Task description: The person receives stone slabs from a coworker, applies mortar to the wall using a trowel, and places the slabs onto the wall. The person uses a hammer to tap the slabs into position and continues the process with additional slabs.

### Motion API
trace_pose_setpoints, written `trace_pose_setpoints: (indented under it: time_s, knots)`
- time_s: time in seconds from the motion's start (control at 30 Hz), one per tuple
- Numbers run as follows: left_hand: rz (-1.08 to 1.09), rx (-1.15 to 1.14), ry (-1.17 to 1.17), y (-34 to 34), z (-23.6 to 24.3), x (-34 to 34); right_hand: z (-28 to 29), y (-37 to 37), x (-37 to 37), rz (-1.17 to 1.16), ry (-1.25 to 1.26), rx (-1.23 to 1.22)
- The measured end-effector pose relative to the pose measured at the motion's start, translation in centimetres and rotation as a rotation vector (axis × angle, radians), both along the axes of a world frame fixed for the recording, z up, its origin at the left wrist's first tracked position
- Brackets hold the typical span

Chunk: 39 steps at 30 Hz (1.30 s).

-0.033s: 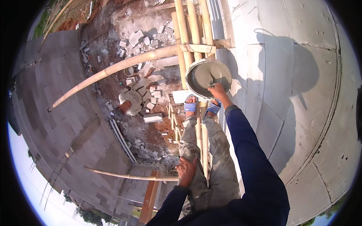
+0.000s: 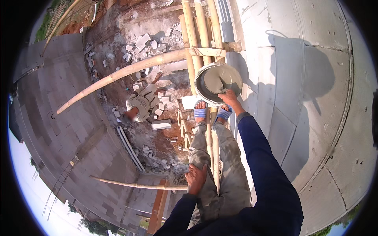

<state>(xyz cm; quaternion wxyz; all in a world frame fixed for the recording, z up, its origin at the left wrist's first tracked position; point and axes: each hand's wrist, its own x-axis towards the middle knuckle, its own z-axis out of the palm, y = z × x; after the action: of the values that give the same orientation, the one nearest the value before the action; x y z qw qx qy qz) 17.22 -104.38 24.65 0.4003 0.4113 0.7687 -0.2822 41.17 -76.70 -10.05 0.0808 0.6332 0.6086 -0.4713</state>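
Note:
My right hand (image 2: 230, 98) is closed on what looks like a trowel handle at the lower rim of a round bucket (image 2: 232, 74) of wet grey mortar (image 2: 212, 80); the blade is mostly hidden in the mortar. My left hand (image 2: 195, 177) lies on my left trouser leg near the knee, fingers slightly bent and apart, holding nothing. Both feet, in blue striped sandals (image 2: 200, 112), are just below the bucket on bamboo poles (image 2: 214, 153), beside a white board (image 2: 189, 102).
A pale panel wall (image 2: 287, 70) fills the right. Several bamboo poles (image 2: 118, 76) jut leftward. Far below, a co-worker (image 2: 141, 102) bends among broken blocks (image 2: 142, 41) near white pipes (image 2: 130, 147). A grey block wall (image 2: 55, 98) stands left.
The scene below and the bucket sit very slightly shifted in the picture. My hands keep the same positions and grip.

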Motion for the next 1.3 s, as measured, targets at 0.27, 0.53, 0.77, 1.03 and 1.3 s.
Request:
trace_pose_setpoints:
  time_s: [0.27,0.53,0.77,1.03,1.3]
  knots:
    - [0.175,-0.304,-0.180,3.5,1.9,-1.6,13.5,-4.9,1.5,-0.340,0.210,-0.177]
    - [-0.019,0.163,-0.457,-0.1,-2.4,-10.3,38.1,-7.7,0.2,-0.583,0.384,0.102]
    - [-0.450,0.502,-0.434,10.0,6.3,-11.2,63.7,-8.4,2.5,-0.761,0.819,-0.006]
    - [-0.261,0.487,-1.012,16.3,-2.2,-15.1,82.8,-13.7,11.6,-1.046,0.838,0.259]
    - [-0.554,0.148,-0.845,24.6,3.5,-13.8,85.4,-24.2,20.0,-1.237,0.248,0.548]
